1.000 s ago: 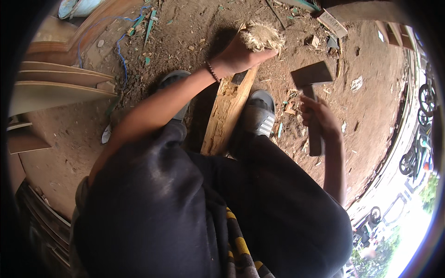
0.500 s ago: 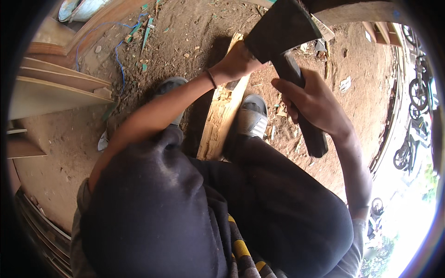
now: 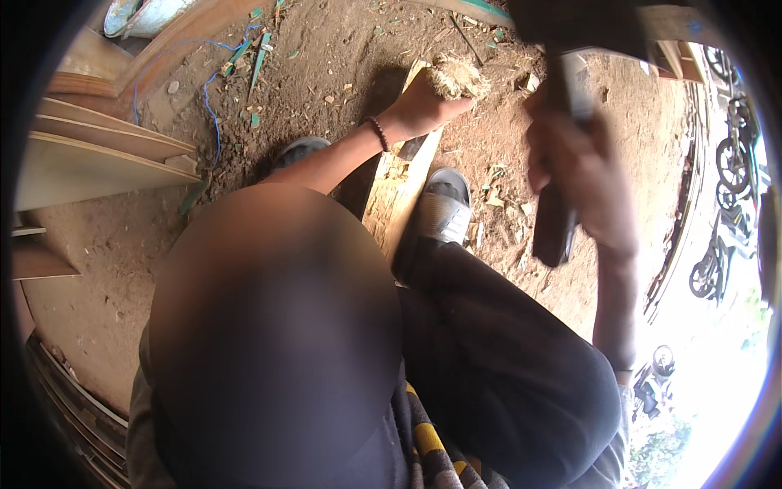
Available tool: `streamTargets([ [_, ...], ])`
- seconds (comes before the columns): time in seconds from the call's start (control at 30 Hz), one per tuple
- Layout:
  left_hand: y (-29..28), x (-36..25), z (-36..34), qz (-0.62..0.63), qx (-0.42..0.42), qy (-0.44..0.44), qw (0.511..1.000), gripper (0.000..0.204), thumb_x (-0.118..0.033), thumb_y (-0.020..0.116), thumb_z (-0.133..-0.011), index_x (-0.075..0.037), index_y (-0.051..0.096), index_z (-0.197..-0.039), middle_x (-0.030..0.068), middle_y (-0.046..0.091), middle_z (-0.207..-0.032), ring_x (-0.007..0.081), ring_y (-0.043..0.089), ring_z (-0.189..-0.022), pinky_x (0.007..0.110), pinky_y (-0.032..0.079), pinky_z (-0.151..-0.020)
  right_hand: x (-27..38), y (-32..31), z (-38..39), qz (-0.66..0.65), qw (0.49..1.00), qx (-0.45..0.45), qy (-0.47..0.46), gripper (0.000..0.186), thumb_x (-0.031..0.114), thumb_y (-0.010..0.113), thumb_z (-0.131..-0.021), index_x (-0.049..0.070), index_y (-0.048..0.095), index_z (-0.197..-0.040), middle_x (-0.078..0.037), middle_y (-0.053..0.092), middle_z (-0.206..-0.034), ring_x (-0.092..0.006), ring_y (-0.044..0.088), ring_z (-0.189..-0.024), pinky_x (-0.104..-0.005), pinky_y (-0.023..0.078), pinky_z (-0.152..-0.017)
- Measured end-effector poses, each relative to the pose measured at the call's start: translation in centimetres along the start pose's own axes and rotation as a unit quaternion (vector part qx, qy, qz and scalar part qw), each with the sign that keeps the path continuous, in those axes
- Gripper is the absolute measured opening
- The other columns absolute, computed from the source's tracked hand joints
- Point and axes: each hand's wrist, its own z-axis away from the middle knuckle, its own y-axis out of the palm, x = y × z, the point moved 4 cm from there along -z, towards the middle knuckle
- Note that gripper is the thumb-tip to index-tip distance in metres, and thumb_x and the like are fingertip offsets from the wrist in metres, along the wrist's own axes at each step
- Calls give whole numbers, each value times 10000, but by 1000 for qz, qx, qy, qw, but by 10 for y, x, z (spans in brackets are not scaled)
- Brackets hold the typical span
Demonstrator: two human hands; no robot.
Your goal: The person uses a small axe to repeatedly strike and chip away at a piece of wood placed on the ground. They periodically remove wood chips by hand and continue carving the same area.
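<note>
My left hand [image 3: 419, 110] is closed around a chisel whose pale, frayed handle end [image 3: 458, 77] sticks up above the fist. Its lower part is mostly hidden by the hand. Beneath lies a rough, yellowish timber [image 3: 399, 191], running between my feet, with a dark patch just below the fist. My right hand [image 3: 578, 155] grips the dark handle of an axe [image 3: 558, 224], smeared by motion. The broad, dark axe head is at the upper right, apart from the chisel.
Sandals [image 3: 446, 204] flank the timber. Boards [image 3: 106, 167] stand at the left, and a blue cord [image 3: 208, 106] lies on the dirt. Wood chips [image 3: 497, 196] are scattered around. A wooden beam [image 3: 680, 24] crosses the top right; motorcycles [image 3: 733, 163] stand beyond. A blurred round patch covers my left leg.
The axe has moved up and to the right, away from my left fist, uncovering the frayed chisel end. My left hand stays almost in place over the timber.
</note>
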Motion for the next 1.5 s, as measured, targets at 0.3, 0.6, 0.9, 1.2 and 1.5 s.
streamTargets([
  [0.3, 1, 12, 12, 67, 53, -170, 982, 166, -64, 592, -925, -81, 539, -768, -54, 427, -512, 35, 358, -396, 228, 235, -354, -29, -8, 4, -7, 997, 77, 28, 279, 197, 675, -872, -18, 575, -1017, -6, 556, -663, -71, 520, -520, -227, 419, -466],
  [0.6, -31, -20, 5, -166, 7, 6, 986, 204, -189, 741, -823, -24, 685, -929, 74, 650, -980, 159, 593, -855, 309, 475, -697, -141, -66, -32, 70, 982, -129, 120, 190, 167, 632, -904, 10, 584, -1000, -16, 554, -696, -79, 529, -532, -235, 448, -480],
  [0.9, -96, 15, 20, -228, 118, -524, 812, 259, -287, 664, -851, -31, 693, -820, 95, 700, -768, 88, 465, -453, 300, 372, -450, -327, -67, -15, 332, 897, -116, 269, 353, 91, 517, -851, -42, 433, -1167, -295, 585, -1062, -394, 617, -966, -514, 517, -792],
  [1.2, -73, 53, 67, -248, 143, -459, 841, 327, -271, 694, -770, -8, 697, -964, 205, 711, -912, 323, 704, -869, 398, 527, -757, -230, 81, -59, -42, 979, 79, 183, 696, 423, 624, -947, 45, 377, -1476, -209, 529, -1292, -238, 605, -1034, -360, 522, -870],
  [1.5, -66, 63, 45, -232, 111, -477, 841, 307, -260, 724, -801, -5, 694, -968, 192, 708, -905, 301, 703, -866, 380, 532, -743, -191, 99, -98, -74, 980, 36, 179, 774, 437, 661, -881, -110, 441, -1382, -289, 420, -1368, -337, 492, -1232, -368, 479, -961],
])
